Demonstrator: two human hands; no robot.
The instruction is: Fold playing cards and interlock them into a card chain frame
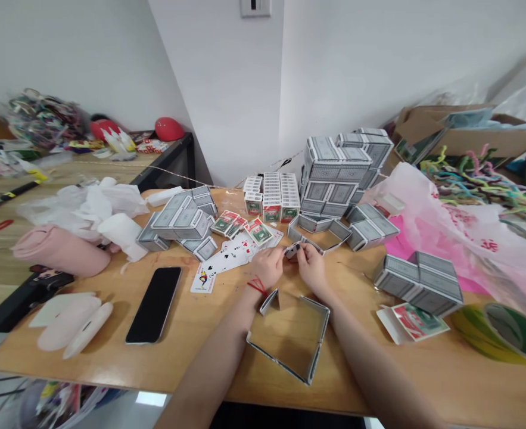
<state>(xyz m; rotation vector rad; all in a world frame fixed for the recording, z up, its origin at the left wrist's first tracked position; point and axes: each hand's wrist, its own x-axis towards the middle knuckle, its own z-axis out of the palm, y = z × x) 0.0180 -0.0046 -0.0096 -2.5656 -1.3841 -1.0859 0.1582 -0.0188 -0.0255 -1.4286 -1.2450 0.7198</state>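
Pinched a small folded card (292, 250) between the fingertips of the left hand (269, 267) and right hand (311, 266), both closed snugly on it, just beyond the open card frame (276, 359). Judged that frame unfinished: three walls joined, a short flap turned in at its far-left corner, the far side gaping. Counted plenty already built: a second part-made frame (318, 229) beyond the first, grey card blocks (334, 173) piled further beyond it, more blocks (421, 280) to its right and others (182, 220) beyond-left. Left loose playing cards (229, 256) fanned beyond-left of the frame, boxed decks (271, 196) well beyond it, so seemingly much stock unused. Parked a dark phone (154, 304) left of the frame.
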